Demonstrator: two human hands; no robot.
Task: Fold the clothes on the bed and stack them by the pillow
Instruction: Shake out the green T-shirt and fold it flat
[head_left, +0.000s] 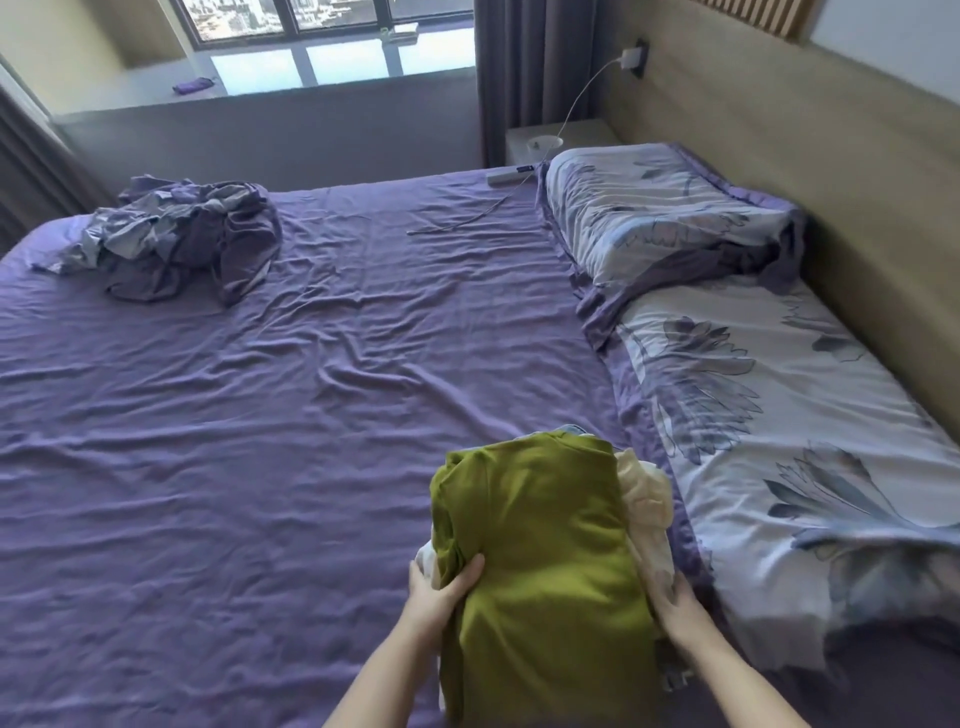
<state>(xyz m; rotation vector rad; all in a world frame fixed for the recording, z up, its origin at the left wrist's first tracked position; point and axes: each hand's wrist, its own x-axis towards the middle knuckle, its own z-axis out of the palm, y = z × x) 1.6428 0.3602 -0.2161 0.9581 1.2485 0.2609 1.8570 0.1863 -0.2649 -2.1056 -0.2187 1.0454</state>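
Observation:
A stack of folded clothes with an olive-green garment (540, 545) on top sits at the near right of the purple bed (260, 415). Cream and white pieces (647, 499) stick out of the stack's right side. My left hand (441, 587) grips the stack's left edge, thumb on the green cloth. My right hand (675, 603) holds the right edge, fingers under the cream cloth. Just right of the stack lies the near floral pillow (779, 415); a second floral pillow (660, 218) is farther back.
A crumpled purple and grey bundle of bedding (182, 239) lies at the far left of the bed. A white charger cable (467, 218) trails across the sheet from a wall plug (631, 57). A bedside table (561, 137) stands by the curtain (530, 67).

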